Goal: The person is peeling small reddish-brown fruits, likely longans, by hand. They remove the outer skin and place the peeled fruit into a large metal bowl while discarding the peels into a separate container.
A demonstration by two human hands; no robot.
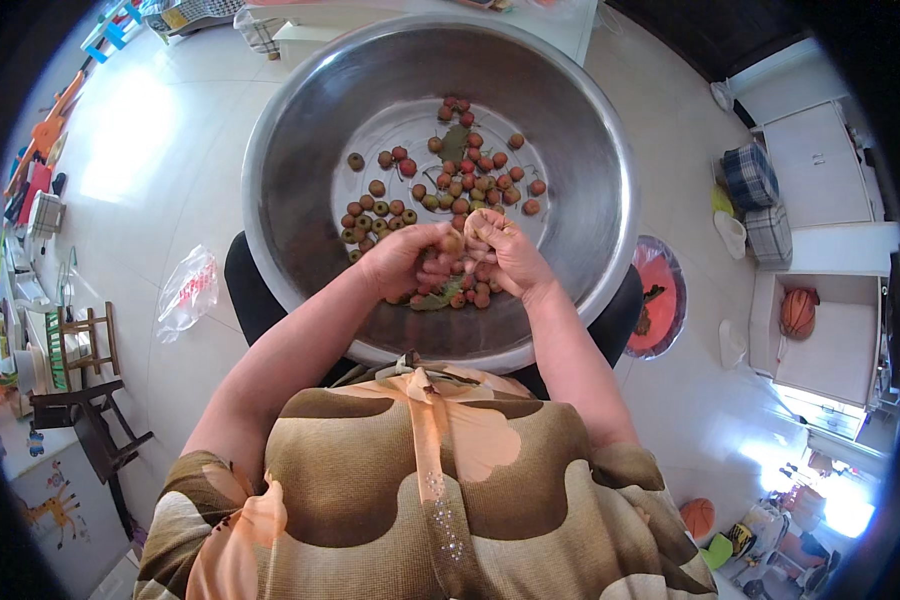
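Observation:
A large stainless steel basin (285, 135) rests across my lap. On its bottom lie many small round fruits (468, 166), red and greenish-brown, which look like hawthorn fruits. Several at the left show dark round ends and no stems. A green leaf (456, 142) lies among the fruits at the far side, and another leaf (436, 298) on the near side. My left hand (414, 259) holds one brownish fruit (451, 241) between thumb and fingers, above the pile. Close beside it, my right hand (504, 251) has its fingers curled in; whether something thin is pinched there is unclear.
Right of the basin stands a red-lined container (658, 300) with plant scraps in it. A clear plastic bag (189, 292) lies on the tiled floor at left, near small chairs (94, 420). Stools (750, 176), white cabinets (821, 165) and a basketball (799, 313) are at right.

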